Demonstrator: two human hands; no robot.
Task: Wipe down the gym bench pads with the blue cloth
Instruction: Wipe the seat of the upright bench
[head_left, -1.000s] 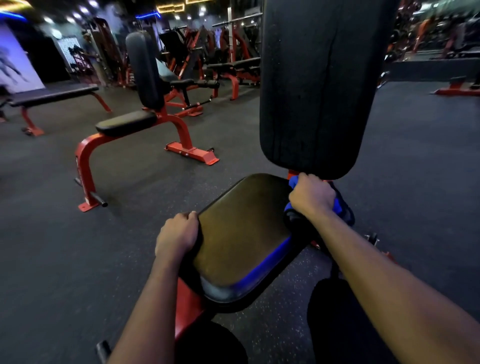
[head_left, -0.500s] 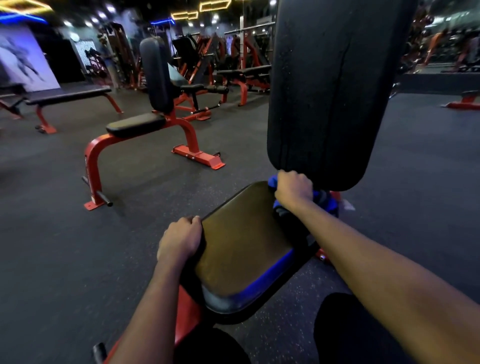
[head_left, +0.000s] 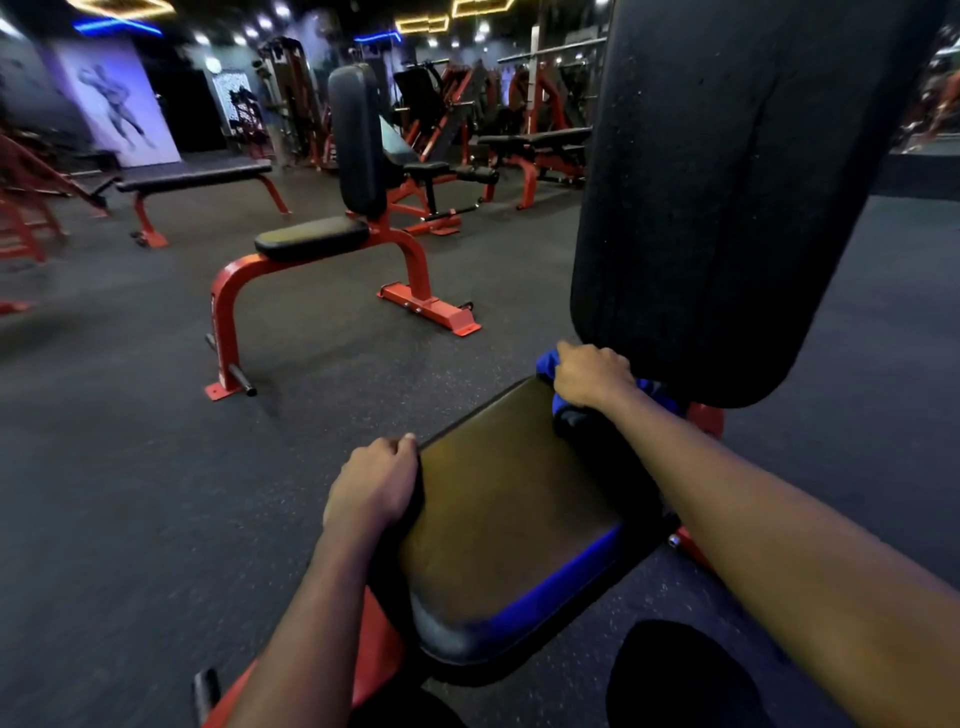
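A dark speckled rubber floor (head_left: 130, 493) stretches away on every side of both hands. Directly above the right-hand fingers rises the black back pad (head_left: 727, 197) of the near bench, upright, with a crease running down its face. Its rounded lower edge hangs just over the knuckles. Between the two sets of fingers lies the seat pad (head_left: 509, 509). It is dark and glossy, with a blue light reflection along the front edge nearest the person.

Well beyond the left-hand fingers, up and to the left, stands a second seated bench (head_left: 358, 156) on a red frame. Farther out past it is a flat bench (head_left: 197, 176), with more red machines behind. Red tubing of the near bench frame (head_left: 376, 644) shows under the seat, below the left wrist.

The left hand (head_left: 371, 486) grips the left edge of the seat pad. Its fingers are curled over the rim and its thumb lies along the top. The right hand (head_left: 592, 374) is closed, knuckles up, fingers wrapped tightly around the blue cloth (head_left: 546, 362).

The cloth is bunched under that palm at the rear of the seat pad, in the gap where seat meets back pad. Folds of blue spill out on both sides of the fingers. Whether it touches the back pad itself cannot be told.
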